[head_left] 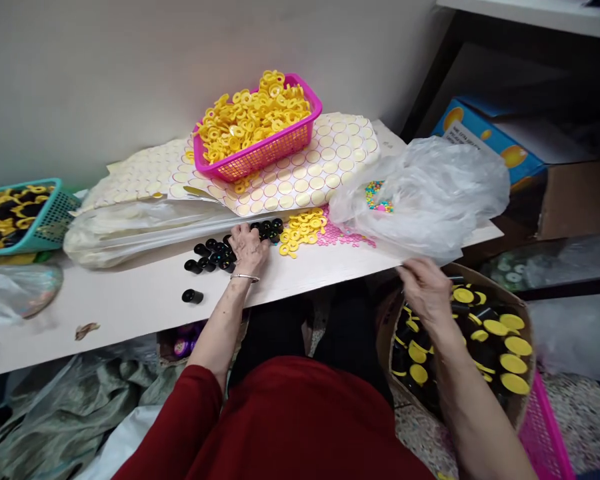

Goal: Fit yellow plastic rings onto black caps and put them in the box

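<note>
My left hand (249, 248) rests on the white table (145, 300), fingers curled down among a cluster of small black cylinders (214, 257); whether it grips one is hidden. One black cylinder (192, 296) lies apart, nearer the front edge. Loose yellow rings (303, 230) and pink beads (337, 235) lie just right of that hand. My right hand (425, 290) hangs over a cardboard box (525, 320) of black tubes with yellow caps (510, 343), fingers bent downward at its rim; what they hold, if anything, I cannot make out.
A pink basket (275, 150) of yellow rings sits on sticker sheets (325, 167) by the wall. A teal basket (50, 220) stands far left. A clear plastic bag (430, 193) with coloured beads lies at the table's right. Bags and cloth (80, 413) lie below.
</note>
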Demonstrator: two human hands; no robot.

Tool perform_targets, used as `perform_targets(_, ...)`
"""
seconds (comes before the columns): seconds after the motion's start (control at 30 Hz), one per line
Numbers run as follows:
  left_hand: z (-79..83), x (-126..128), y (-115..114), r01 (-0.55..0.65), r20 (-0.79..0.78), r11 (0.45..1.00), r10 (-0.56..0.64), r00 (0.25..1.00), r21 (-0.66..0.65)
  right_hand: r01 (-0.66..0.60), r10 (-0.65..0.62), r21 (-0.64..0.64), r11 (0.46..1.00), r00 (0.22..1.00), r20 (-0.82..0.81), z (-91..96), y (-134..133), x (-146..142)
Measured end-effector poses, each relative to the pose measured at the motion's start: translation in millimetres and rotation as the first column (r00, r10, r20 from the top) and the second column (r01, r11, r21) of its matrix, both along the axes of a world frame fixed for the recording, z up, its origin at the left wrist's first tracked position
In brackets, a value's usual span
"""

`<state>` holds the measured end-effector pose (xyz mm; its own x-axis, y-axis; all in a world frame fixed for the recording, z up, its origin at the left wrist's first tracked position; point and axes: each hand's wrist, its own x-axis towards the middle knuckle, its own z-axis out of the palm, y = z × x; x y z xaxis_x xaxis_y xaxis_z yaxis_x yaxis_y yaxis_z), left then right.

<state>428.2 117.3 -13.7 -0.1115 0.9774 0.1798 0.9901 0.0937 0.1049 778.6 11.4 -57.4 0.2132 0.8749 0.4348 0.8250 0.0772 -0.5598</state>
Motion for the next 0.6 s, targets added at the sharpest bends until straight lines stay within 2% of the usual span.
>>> perform_targets(0.07, -3.6, 0.1, 0.9, -0.021, -0.001, 1.000, 0.021, 1.000, 0.018, -0.103, 0.103, -0.061, 0.993, 0.995, 0.007, 0.6, 20.6, -27.5)
perform_targets(0.13, -7.3, 0.7, 2.2, -0.046, 0.001, 0.998, 0.046, 0.999, 0.041, -0.077, 0.087, -0.132, 0.988, 0.994, 0.069, -2.2, 40.2, -46.9)
perform_targets(0.23, -10.7, 0.3, 3.8, -0.054, 0.031, 0.996, 0.052, 0.998, 0.074, 0.010, 0.027, -0.200, 0.980, 0.983, 0.180, -8.1, 61.2, -61.3)
perform_targets(0.37, -8.8, -5.9, -0.5, -0.028, 0.138, 0.977, -0.002, 0.990, 0.213, 0.014, 0.066, -0.258, 0.966, 0.952, 0.300, -10.0, 71.2, -66.0)
perform_targets(0.43, -7.9, -6.7, -7.3, -0.015, 0.219, 0.945, -0.061, 0.974, 0.328, -0.010, 0.105, -0.260, 0.965, 0.929, 0.355, -8.6, 70.4, -66.6)
perform_targets(0.5, -10.3, -0.5, -17.1, 0.028, 0.314, 0.911, -0.171, 0.934, 0.412, -0.027, 0.135, -0.266, 0.964, 0.908, 0.396, -6.8, 67.2, -67.0)
perform_targets(0.6, -22.5, 25.3, -33.7, 0.176, 0.470, 0.895, -0.373, 0.800, 0.410, -0.064, 0.187, -0.289, 0.955, 0.888, 0.420, -4.4, 60.4, -67.1)
